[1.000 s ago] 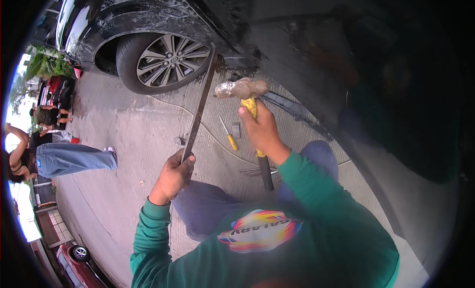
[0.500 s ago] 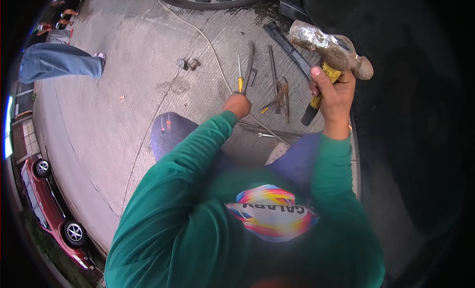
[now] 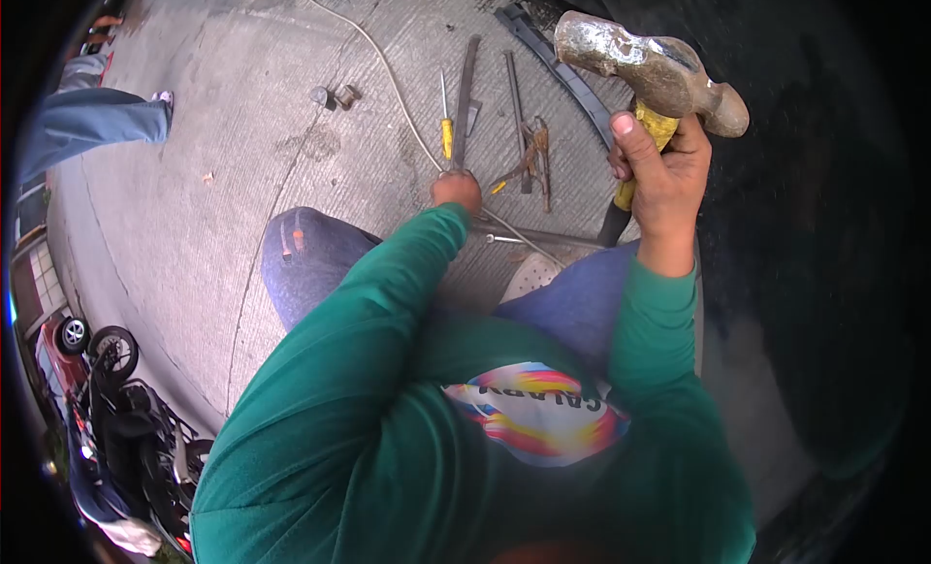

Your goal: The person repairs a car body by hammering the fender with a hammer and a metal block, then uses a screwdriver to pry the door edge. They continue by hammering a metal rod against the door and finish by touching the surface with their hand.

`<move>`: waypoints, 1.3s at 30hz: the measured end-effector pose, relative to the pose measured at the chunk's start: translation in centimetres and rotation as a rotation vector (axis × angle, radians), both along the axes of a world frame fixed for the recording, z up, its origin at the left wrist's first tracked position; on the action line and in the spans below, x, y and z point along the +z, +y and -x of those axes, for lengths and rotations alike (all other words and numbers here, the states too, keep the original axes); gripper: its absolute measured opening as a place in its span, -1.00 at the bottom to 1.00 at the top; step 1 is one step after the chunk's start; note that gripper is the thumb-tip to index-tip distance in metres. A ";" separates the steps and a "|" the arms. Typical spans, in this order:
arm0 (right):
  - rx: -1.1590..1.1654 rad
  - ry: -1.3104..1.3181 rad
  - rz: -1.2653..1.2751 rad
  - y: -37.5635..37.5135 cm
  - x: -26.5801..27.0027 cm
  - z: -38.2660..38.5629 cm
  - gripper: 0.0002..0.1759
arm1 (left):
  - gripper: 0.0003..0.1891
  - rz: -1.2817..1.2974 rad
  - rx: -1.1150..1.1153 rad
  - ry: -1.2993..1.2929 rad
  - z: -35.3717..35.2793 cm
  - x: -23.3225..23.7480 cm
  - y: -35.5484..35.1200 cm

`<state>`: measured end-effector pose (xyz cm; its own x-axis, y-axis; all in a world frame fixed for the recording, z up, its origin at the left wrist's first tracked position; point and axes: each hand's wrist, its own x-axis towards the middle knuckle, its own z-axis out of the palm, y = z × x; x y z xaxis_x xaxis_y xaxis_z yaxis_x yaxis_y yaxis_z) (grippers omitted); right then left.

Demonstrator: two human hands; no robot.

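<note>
My right hand (image 3: 664,181) is closed round the yellow-wrapped handle of a ball-peen hammer (image 3: 621,55), thumb along the handle. Its worn steel head points up, and the black grip end hangs below my fingers. My left hand (image 3: 456,190) is a fist at the lower end of a long, dark, flat metal bar (image 3: 466,89); the fingers' undersides are hidden. Just left of the bar lies a yellow-handled screwdriver (image 3: 446,132). To its right are rusty pliers (image 3: 531,157) and a thin metal rod (image 3: 514,98).
A pale cable (image 3: 388,74) crosses the concrete beneath my left hand. Two metal sockets (image 3: 335,96) lie farther left. A long dark strip (image 3: 553,60) lies behind the hammer. A dark glossy car panel (image 3: 805,225) stands at right. A bystander's jeans leg (image 3: 97,128) and motorcycles (image 3: 126,418) show at left.
The view has shifted, so the ground tools appear higher and farther left, and motorcycles have come into view. The hammer has risen slightly to the right in view; both hands keep their grips.
</note>
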<state>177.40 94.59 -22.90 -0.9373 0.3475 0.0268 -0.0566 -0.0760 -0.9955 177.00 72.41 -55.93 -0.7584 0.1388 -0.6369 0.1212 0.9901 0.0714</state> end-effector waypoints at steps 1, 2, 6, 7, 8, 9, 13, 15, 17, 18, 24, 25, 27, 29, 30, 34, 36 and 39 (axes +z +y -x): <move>-0.025 0.012 -0.002 0.0 -0.2 0.2 -0.66 | -0.63 -0.079 -0.095 0.042 -0.2 0.6 0.8; -0.025 0.015 0.001 0.1 -0.3 0.1 -0.66 | -0.65 -0.156 -0.193 0.082 -0.6 1.0 1.3; -0.025 -0.039 -0.017 0.6 -0.7 0.3 -0.66 | -0.70 -0.225 -0.160 -0.118 0.2 2.8 3.0; -0.031 -0.043 -0.005 0.5 -0.7 0.2 -0.66 | -0.70 -0.228 -0.159 -0.110 0.0 2.9 3.1; -0.042 -0.051 -0.002 0.3 -0.4 0.2 -0.67 | -0.66 -0.274 -0.127 -0.030 -0.4 2.7 3.0; -0.037 -0.033 0.000 0.2 -0.4 0.1 -0.67 | -0.62 -0.316 -0.095 0.058 0.1 2.5 2.9; -0.055 -0.094 0.025 0.6 -0.7 -0.1 -0.67 | -0.47 -0.436 0.203 -0.223 2.1 -1.0 4.1; -0.083 -0.130 0.024 0.9 -1.2 -0.1 -0.67 | -0.59 -0.265 -0.247 -0.267 2.6 -9.9 5.4; -0.058 -0.107 0.032 1.5 -2.0 -0.2 -0.70 | -0.59 -0.251 0.105 -0.267 2.0 -3.3 6.3; -0.039 -0.074 0.036 1.0 -1.8 -0.4 -0.70 | -0.61 -0.324 0.171 0.053 -0.8 -2.6 6.3; -0.069 -0.100 -0.048 1.4 -1.7 0.2 -0.72 | -0.66 -0.369 -0.503 0.109 -8.3 -6.9 7.7; -0.056 -0.106 -0.024 1.6 -1.9 0.2 -0.72 | -0.66 -0.374 -0.514 0.110 -8.9 -8.5 8.6; -0.051 -0.127 -0.006 1.6 -2.2 -0.2 -0.72 | -0.70 -0.375 -0.574 -0.165 -10.1 -10.6 9.9; -0.046 -0.136 0.043 1.5 -1.9 -0.4 -0.72 | -0.71 -0.384 -0.624 -0.231 -10.5 -6.9 10.9; -0.045 -0.144 0.034 1.5 -1.9 -0.4 -0.72 | -0.72 -0.386 -0.670 -0.280 -10.1 -5.3 11.4; -0.053 -0.172 0.031 1.9 -2.4 -0.8 -0.71 | -0.74 -0.529 -0.743 -0.268 -10.3 -5.6 13.8; -0.055 -0.164 0.031 2.1 -2.5 -1.0 -0.71 | -0.73 -0.424 -0.581 -0.268 -11.3 -4.6 15.3; -0.059 -0.179 0.063 1.7 -2.0 -0.8 -0.72 | -0.71 -0.386 -0.632 -0.296 -11.6 -5.0 16.4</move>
<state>178.18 96.25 -24.89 -0.9031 0.3979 -0.1617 0.1143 -0.1402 -0.9835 188.64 88.86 -60.97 -0.2698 0.7378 -0.6187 0.5737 0.6393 0.5121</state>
